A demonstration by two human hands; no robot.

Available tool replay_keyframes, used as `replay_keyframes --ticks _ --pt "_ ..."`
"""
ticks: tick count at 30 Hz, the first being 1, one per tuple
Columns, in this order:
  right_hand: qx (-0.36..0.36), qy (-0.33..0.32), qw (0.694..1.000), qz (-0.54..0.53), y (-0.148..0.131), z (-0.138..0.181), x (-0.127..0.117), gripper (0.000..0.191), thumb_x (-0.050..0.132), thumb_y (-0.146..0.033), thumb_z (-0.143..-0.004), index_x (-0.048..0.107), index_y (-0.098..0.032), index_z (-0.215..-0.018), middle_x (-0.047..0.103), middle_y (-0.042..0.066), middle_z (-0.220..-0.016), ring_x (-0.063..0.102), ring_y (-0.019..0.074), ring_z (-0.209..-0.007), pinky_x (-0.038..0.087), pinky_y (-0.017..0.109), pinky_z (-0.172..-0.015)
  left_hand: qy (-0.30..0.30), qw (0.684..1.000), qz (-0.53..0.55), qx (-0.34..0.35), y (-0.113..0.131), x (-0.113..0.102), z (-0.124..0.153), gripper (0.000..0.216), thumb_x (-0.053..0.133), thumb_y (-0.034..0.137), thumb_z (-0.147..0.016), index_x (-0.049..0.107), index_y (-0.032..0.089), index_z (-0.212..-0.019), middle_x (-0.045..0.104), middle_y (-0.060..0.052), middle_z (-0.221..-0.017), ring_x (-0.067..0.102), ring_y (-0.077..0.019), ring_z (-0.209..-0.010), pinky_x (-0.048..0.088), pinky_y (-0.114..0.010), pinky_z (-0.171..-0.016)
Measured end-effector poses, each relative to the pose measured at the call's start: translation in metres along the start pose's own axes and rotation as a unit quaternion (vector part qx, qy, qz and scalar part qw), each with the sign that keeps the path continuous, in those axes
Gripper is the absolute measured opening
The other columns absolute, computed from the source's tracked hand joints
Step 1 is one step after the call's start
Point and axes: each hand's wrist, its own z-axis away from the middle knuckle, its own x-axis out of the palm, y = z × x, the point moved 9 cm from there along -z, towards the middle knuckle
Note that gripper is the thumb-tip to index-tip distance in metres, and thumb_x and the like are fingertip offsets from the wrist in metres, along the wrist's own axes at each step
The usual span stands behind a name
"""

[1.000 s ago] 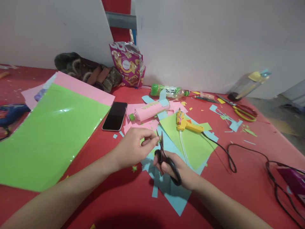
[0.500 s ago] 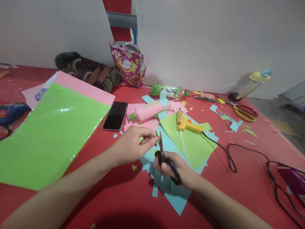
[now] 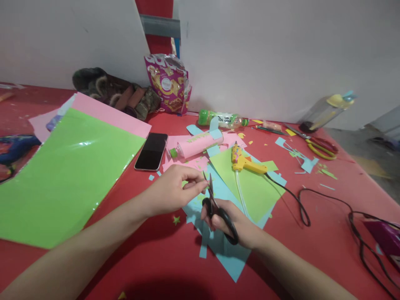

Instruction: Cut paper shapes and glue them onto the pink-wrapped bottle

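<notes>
My left hand (image 3: 173,189) is closed in a pinch on a tiny scrap of paper, too small to name its colour, held at the blade tips. My right hand (image 3: 233,223) grips black-handled scissors (image 3: 217,206), fingers through the loops, blades pointing up and slightly parted at the scrap. Both hands hover over blue paper offcuts (image 3: 218,246) on the red table (image 3: 156,254). A small green paper star (image 3: 176,219) lies just below my left hand.
A large green sheet (image 3: 62,171) over a pink sheet lies left. A phone (image 3: 151,151), a pink-wrapped bottle (image 3: 195,144), a yellow glue gun (image 3: 245,162) with black cord (image 3: 300,204), a green-capped bottle (image 3: 221,119), a snack bag (image 3: 167,83) and yellow-handled scissors (image 3: 320,146) lie beyond.
Hands and scissors stay almost in place; the pinching fingers and the blades have shifted only slightly.
</notes>
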Motion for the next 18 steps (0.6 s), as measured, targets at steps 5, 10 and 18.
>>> replay_keyframes --ticks 5,10,18 --pt "0.002 0.002 1.0 0.006 0.0015 -0.0003 -0.0005 0.055 0.039 -0.068 -0.066 0.048 -0.013 -0.071 0.039 -0.003 -0.056 0.035 0.0093 -0.05 0.029 0.023 -0.048 -0.004 1.0 -0.009 -0.008 -0.0004 -0.0016 -0.0002 0.026 0.043 0.028 -0.078 0.052 0.013 -0.059 0.041 0.004 -0.051 0.038 -0.0071 -0.05 0.031 -0.018 -0.048" --pt "0.003 -0.004 1.0 0.012 0.0022 -0.0009 0.0008 0.056 0.039 -0.069 -0.066 0.048 -0.013 -0.068 0.038 -0.003 -0.055 0.035 0.0089 -0.049 0.028 0.023 -0.047 -0.011 1.0 0.003 -0.016 0.0015 -0.0024 -0.0005 0.026 0.043 0.024 -0.076 0.05 0.013 -0.054 0.035 0.005 -0.048 0.034 -0.0062 -0.048 0.028 -0.017 -0.046" --pt "0.0 -0.009 1.0 0.015 -0.0007 -0.0004 0.0012 0.056 0.038 -0.068 -0.066 0.048 -0.013 -0.07 0.038 -0.003 -0.055 0.034 0.0089 -0.049 0.028 0.022 -0.047 -0.034 0.999 0.009 -0.036 -0.0006 -0.0008 0.0003 0.028 0.044 0.025 -0.076 0.046 0.013 -0.051 0.031 0.005 -0.047 0.032 -0.0061 -0.047 0.026 -0.017 -0.045"
